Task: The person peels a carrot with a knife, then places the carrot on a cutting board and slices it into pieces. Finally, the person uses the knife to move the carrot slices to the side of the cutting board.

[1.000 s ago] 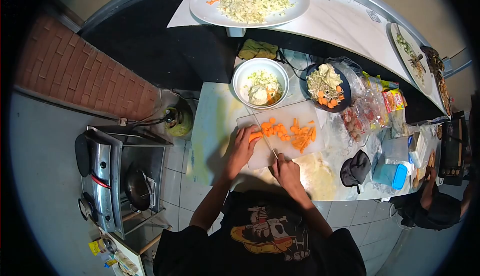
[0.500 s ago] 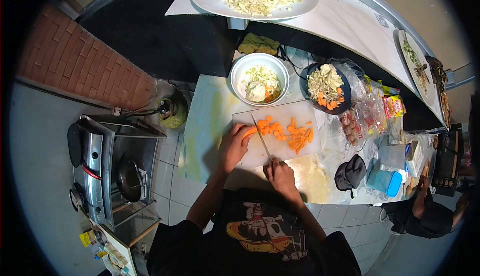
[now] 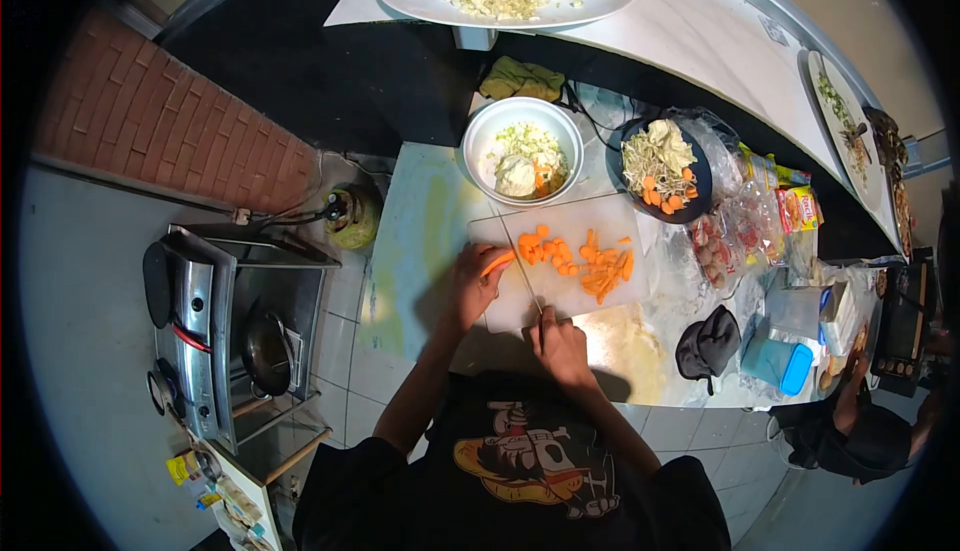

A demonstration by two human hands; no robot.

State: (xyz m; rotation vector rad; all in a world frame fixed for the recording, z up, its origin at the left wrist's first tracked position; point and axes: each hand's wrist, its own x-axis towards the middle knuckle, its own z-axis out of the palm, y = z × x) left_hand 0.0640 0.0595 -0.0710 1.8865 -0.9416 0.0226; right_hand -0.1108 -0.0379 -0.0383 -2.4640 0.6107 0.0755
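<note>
My left hand (image 3: 477,281) grips a carrot (image 3: 497,263) at the left side of a white cutting board (image 3: 545,306). In my right hand (image 3: 560,344) is the handle of a knife (image 3: 524,273); its long blade points away from me and crosses the board just right of the carrot's end. Cut carrot pieces (image 3: 603,269), some round and some in longer strips, lie on the board to the right of the blade. Behind the board stands a white bowl (image 3: 470,156) of chopped vegetables with a pale lump in it.
A dark plate (image 3: 703,196) with sprouts and carrot slices sits right of the bowl. Further right are plastic bags (image 3: 735,236), a black cap (image 3: 708,343) and a blue-lidded container (image 3: 795,369). A stove (image 3: 190,321) stands left. Another person (image 3: 850,431) is at the far right.
The view has shifted slightly, so most things sit a little to the right. Both hands keep their hold on the carrot and the knife, and the blade stays beside the carrot's end.
</note>
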